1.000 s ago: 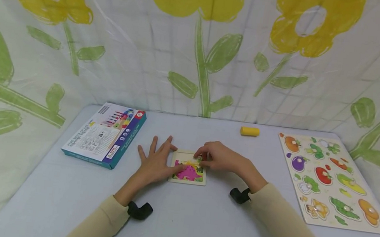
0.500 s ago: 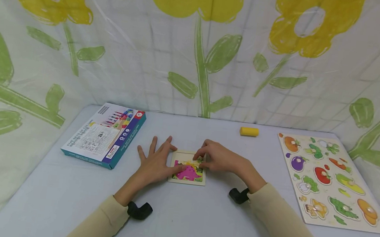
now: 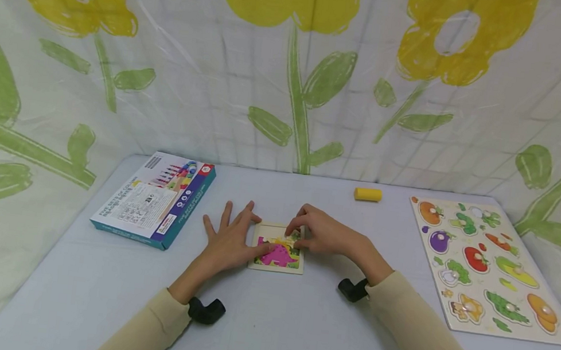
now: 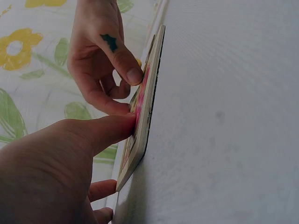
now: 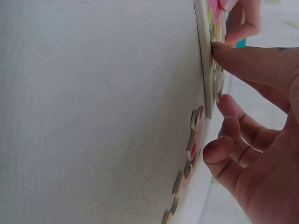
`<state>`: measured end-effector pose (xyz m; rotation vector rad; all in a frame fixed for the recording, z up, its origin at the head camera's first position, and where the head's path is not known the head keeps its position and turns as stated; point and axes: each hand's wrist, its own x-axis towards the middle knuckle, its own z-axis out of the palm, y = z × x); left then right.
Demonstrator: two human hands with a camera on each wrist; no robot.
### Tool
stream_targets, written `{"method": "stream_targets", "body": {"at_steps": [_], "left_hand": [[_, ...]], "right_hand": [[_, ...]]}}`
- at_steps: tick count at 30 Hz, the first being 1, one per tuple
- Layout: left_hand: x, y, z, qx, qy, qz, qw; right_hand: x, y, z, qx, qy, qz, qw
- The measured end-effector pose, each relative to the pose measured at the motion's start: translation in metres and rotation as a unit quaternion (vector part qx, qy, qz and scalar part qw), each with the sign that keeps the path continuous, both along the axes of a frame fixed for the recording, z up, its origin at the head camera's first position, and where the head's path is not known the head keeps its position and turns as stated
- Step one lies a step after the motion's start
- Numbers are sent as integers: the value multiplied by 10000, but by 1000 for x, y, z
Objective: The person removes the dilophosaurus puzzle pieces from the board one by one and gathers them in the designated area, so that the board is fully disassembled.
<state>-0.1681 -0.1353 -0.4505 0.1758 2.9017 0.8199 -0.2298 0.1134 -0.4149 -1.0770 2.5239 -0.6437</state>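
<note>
A small wooden jigsaw puzzle (image 3: pixel 278 257) with a pink dinosaur lies in a pale wooden frame (image 3: pixel 276 269) at the table's middle. My left hand (image 3: pixel 229 242) is spread at its left side, thumb resting on the dinosaur and fingers straight on the table. At the upper right of the frame, my right hand (image 3: pixel 325 232) pinches a puzzle piece (image 5: pixel 218 86) between thumb and fingertips. That piece sits tilted at the frame's edge in the right wrist view. Several loose puzzle pieces (image 5: pixel 192 147) lie on the table beyond the frame there; the right hand hides them in the head view.
A boxed toy set (image 3: pixel 153 201) lies at the left. Toward the back stands a yellow cylinder (image 3: pixel 368 194) on its side. A vegetable peg board (image 3: pixel 493 271) takes up the right side of the table. A flowered curtain (image 3: pixel 270 81) hangs behind.
My right hand has shifted very slightly, its knuckles a little higher, with the fingertips still at the frame's upper right. The left hand keeps its place.
</note>
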Motion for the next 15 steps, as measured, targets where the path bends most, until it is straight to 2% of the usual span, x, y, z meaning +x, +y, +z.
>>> {"method": "stream_targets", "body": {"at_steps": [9, 15], "left_hand": [[-1, -1, 1, -36, -4, 9, 10000], [-2, -1, -2, 18, -10, 8, 10000]], "right_hand": [[0, 1, 2, 17, -96, -49, 9999], [-1, 5, 5, -221, -154, -17, 9996]]}}
